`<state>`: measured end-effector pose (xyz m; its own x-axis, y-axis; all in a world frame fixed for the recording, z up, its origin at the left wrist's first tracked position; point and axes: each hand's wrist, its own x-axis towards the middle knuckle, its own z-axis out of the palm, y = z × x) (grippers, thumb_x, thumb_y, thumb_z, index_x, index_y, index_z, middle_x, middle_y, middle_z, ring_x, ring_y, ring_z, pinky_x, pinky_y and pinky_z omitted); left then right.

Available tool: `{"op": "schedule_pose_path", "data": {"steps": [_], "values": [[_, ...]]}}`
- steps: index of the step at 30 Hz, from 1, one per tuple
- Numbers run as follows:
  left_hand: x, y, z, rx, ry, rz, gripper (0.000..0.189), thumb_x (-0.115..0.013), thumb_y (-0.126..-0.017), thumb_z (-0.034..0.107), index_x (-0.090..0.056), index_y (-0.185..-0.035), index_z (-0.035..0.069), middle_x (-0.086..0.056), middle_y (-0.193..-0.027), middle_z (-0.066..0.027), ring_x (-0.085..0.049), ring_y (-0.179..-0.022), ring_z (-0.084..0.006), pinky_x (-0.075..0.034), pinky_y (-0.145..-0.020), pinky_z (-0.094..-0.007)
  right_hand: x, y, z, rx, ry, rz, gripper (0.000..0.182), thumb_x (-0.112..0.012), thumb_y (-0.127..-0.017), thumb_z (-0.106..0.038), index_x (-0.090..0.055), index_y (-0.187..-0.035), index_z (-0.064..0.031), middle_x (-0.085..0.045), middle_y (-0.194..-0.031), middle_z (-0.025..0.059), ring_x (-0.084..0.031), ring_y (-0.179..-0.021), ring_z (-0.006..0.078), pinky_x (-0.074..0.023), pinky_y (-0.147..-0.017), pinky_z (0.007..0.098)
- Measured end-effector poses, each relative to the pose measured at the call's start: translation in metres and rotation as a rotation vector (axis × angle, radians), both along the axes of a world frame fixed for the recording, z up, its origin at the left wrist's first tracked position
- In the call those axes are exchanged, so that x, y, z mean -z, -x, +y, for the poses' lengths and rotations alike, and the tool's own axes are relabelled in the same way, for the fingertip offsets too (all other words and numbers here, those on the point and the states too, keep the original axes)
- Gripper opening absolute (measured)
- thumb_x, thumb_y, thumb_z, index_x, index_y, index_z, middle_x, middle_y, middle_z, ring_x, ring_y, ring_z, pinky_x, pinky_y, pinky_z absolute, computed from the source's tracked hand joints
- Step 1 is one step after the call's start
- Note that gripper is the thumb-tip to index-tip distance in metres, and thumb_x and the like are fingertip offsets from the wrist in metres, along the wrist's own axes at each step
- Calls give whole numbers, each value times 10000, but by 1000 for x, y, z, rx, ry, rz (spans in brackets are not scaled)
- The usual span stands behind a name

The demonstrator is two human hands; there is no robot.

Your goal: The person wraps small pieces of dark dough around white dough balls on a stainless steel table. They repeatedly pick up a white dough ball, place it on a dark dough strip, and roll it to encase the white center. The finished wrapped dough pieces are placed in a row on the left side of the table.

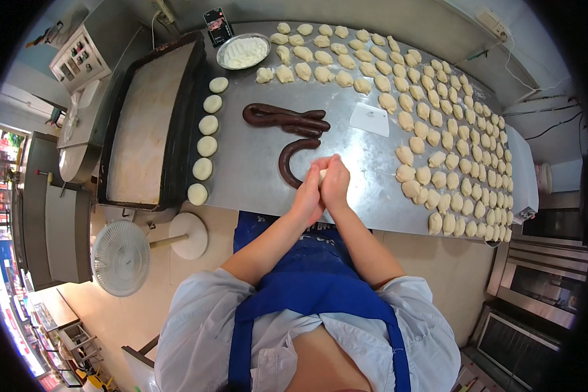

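Observation:
My left hand [307,197] and my right hand [336,183] are pressed together over the near side of the steel table [245,171]. Pale dough [322,175] shows between the palms, mostly hidden by the fingers. Just beyond my left hand curves a dark brown rope of filling [287,159], its near end passing behind that hand. Farther back lie more dark ropes [279,117], folded side by side. A white plastic dough scraper [370,119] rests flat to their right.
Round dough balls [202,168] line the table's left side beside a black-rimmed baking tray [139,122]. Many dough pieces [438,179] cover the right and back. A bowl of white flour [245,52] and a phone [218,27] stand at the back left. A fan [121,258] stands left.

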<state>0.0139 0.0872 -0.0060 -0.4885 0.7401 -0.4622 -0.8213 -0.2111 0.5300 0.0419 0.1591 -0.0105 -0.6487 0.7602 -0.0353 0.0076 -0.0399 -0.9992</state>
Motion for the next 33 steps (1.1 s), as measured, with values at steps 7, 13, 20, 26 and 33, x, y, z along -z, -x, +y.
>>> {"op": "schedule_pose_path", "data": {"steps": [7, 13, 20, 26, 33], "values": [[-9, 5, -19, -21, 41, -172, 580, -311, -1023, 567, -451, -1353, 111, -524, -1338, -77, -517, -1243, -227, -449, -1030, -391, -1, -7, -16, -148, -716, 78, 432, -335, -1035, -250, -689, -1042, -2, -720, -931, 143, -665, -850, 241, -507, -839, 367], [-22, 11, -30, -92, 60, -152, 667, -274, -1001, 629, -440, -1372, 100, -500, -1387, -99, -490, -1289, -254, -405, -1072, -437, -6, -1, -10, -140, -1153, 56, 363, -401, -990, -214, -707, -1054, -30, -722, -956, 156, -675, -879, 354, -509, -873, 387], [-11, -5, -26, 31, 74, -90, 641, -296, -1027, 565, -410, -1391, 51, -481, -1408, -109, -457, -1323, -258, -367, -1103, -444, 9, -12, 1, -381, -650, -277, 362, -437, -950, -272, -612, -742, -32, -623, -758, 197, -591, -742, 415, -463, -678, 483], [46, 4, -54, 286, 80, 104, 484, -551, -1000, 318, -468, -1371, 20, -547, -1333, -99, -560, -1168, -208, -455, -1020, -367, 30, -34, 29, -345, 486, -133, 774, -140, -1039, -568, -702, -1056, -36, -685, -968, 70, -614, -881, 195, -458, -886, 318], [36, 0, -57, 559, 445, 872, 638, -629, -942, 218, -340, -1499, 101, -644, -1117, -120, -624, -950, -184, -489, -863, -303, 44, -103, 61, -295, -826, -396, 441, -772, -739, -313, -676, -1083, -54, -643, -1005, 126, -593, -970, 315, -482, -869, 402]]}}
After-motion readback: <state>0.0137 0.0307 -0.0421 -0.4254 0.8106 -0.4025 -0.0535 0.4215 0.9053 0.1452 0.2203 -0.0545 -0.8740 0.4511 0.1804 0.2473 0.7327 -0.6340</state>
